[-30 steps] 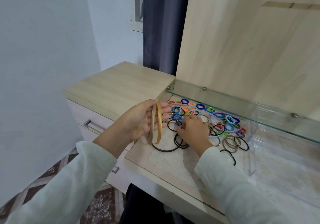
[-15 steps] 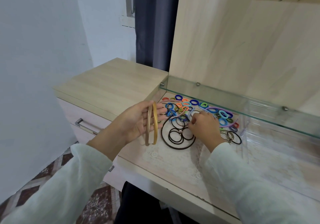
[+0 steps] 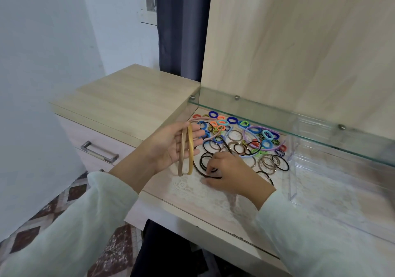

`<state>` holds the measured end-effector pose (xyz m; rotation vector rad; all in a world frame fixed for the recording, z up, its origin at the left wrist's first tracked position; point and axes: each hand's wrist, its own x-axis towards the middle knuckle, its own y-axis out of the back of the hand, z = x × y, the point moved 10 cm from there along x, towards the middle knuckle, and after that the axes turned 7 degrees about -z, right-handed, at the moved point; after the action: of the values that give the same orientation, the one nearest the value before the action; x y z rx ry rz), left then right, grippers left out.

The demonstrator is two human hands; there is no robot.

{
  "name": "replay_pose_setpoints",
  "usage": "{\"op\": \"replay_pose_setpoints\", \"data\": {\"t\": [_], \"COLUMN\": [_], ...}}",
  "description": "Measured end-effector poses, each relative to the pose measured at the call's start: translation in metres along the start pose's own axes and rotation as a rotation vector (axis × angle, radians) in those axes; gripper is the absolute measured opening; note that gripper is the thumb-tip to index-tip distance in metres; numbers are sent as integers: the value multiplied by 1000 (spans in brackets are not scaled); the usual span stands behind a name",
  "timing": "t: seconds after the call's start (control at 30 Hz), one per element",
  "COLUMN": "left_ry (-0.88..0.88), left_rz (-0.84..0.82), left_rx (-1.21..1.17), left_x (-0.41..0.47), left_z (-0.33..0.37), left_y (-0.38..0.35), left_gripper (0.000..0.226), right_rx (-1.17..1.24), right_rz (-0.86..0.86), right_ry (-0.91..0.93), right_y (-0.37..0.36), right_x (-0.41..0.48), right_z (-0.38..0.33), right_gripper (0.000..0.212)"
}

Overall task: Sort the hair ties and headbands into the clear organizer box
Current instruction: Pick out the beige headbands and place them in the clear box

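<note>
My left hand (image 3: 171,144) is palm up above the table's left side, with straight fingers carrying two headbands, a tan one (image 3: 182,148) and a golden one (image 3: 190,148). My right hand (image 3: 226,172) is down on the table, fingers curled on a dark brown headband (image 3: 197,169) at the near edge of the pile. A heap of coloured hair ties (image 3: 233,127), black and brown ties (image 3: 269,163), and pink and lilac headbands lies under the glass shelf. The clear organizer box (image 3: 342,169) stands to the right of the pile.
A glass shelf (image 3: 277,114) overhangs the pile and the box's top. A wooden drawer unit (image 3: 132,97) with a metal handle stands on the left. A lace-patterned mat (image 3: 213,193) covers the table; its front edge runs near my forearms.
My right hand has drawn back from the middle of the pile to its near edge and closed on the dark brown headband. My left hand still carries the two headbands.
</note>
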<state>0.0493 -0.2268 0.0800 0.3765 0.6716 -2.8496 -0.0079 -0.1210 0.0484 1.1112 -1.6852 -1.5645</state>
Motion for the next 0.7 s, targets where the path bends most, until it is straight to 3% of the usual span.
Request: {"op": "replay_pose_setpoints", "data": {"t": [0.2,0.33,0.7], "left_ry": [-12,-13,-7], "left_rz": [-3,-8,-21], "left_rx": [-8,-14,-5], "left_x": [1,2,11], "left_z": [-2,-3,-7], "left_y": [-1,-4,-20], "left_gripper": [31,31,31], "right_rx": [-36,82,455], "right_rz": [3,48,516], "right_ry": [-7,-30,-126], "right_y": [-5,7,92], "right_x": [-4,-7,-29], "right_z": [-6,3,43], "right_gripper": [16,10,3]}}
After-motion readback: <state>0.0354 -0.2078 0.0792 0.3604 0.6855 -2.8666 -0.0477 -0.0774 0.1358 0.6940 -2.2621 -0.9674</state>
